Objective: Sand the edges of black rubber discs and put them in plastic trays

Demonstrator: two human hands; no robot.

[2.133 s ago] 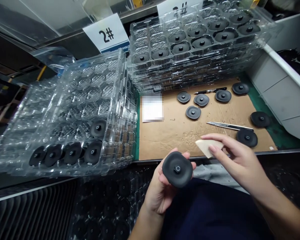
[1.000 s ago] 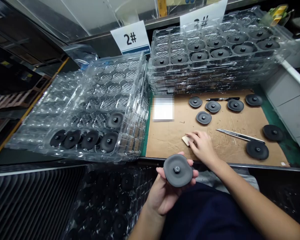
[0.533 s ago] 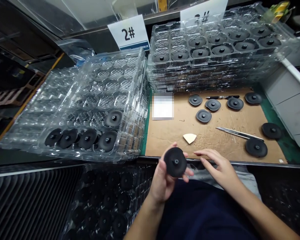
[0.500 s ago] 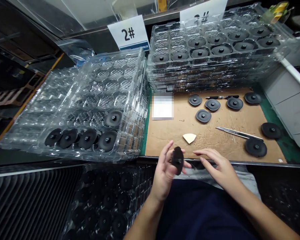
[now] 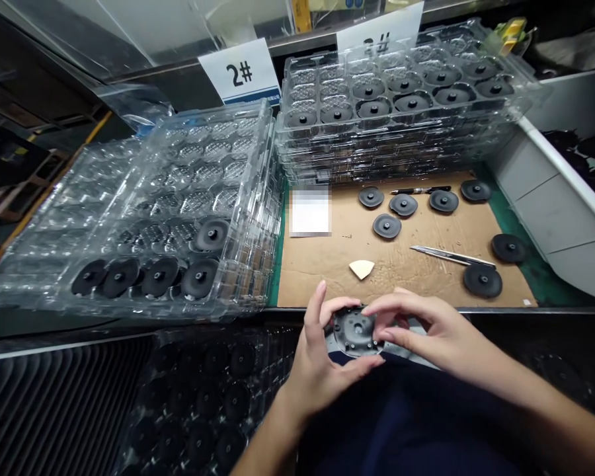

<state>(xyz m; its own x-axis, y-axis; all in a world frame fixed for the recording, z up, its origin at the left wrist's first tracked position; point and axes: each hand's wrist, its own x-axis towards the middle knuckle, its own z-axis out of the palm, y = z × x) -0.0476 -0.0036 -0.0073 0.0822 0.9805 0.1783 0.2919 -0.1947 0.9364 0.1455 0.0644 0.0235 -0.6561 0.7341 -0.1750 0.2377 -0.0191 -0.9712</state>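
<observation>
We pinch a black rubber disc (image 5: 356, 332) between both hands, its studded underside up — our left hand (image 5: 317, 377) cups it from below, fingers curled under the rim and thumb raised, while our right hand (image 5: 434, 334) grips from the other side, fingers close together. Just beyond our fingertips, a pale wedge (image 5: 361, 268) lies on the cardboard sheet (image 5: 317, 277) — a utility knife (image 5: 451, 255) sits farther off, past our right fingers.

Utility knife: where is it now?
In the head view, the utility knife lies on the cardboard sheet, right of a pale wedge, its right end just above a black disc.
</observation>
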